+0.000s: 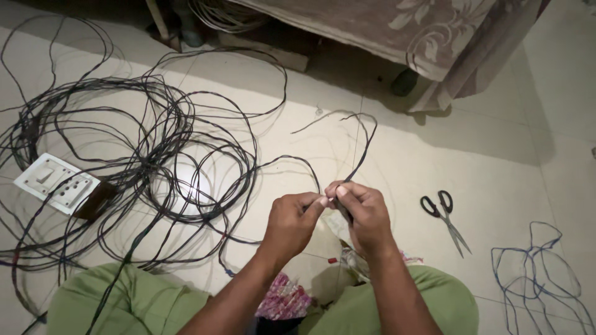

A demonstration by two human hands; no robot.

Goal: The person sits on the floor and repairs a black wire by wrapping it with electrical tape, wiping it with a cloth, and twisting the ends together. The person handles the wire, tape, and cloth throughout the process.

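Note:
My left hand (292, 222) and my right hand (366, 214) meet in front of me, fingertips pinched together on a thin black wire (367, 144). The wire rises from my right hand, loops up and back toward the floor. Another strand runs left from my left hand into the big tangle of black wire (133, 155) spread over the floor. I sit cross-legged in green trousers (133, 304).
A white switch board (57, 183) lies among the wire at left. Black-handled scissors (446, 218) rest on the floor at right. A blue wire loop (539, 273) lies at the lower right. A cloth-covered bed (434, 31) stands behind. A patterned packet (284, 298) sits between my knees.

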